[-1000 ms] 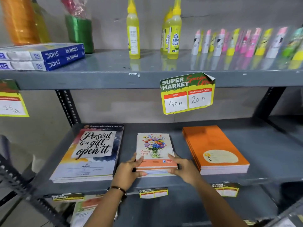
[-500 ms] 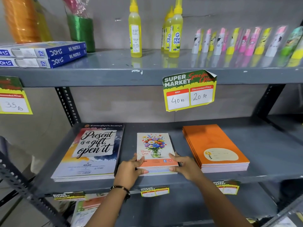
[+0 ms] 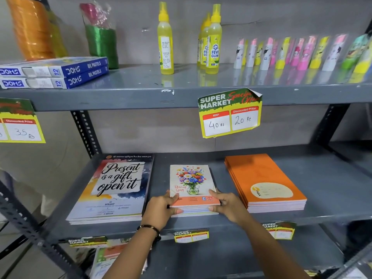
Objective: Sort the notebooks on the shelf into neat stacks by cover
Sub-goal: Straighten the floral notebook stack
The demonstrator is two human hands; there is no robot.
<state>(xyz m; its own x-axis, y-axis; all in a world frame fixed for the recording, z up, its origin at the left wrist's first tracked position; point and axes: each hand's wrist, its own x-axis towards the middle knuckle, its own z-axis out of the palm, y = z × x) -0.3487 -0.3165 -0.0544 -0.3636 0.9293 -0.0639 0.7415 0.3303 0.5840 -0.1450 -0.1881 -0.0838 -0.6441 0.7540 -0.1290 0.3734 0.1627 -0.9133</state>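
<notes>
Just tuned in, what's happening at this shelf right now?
A person is tidying notebooks on the middle shelf. Both hands are on the flower-cover stack in the centre: the left hand presses its near left corner, the right hand its near right corner, squaring the edges. The "Present is a gift" stack lies to its left and the orange stack to its right, each apart from it, one cover per pile.
</notes>
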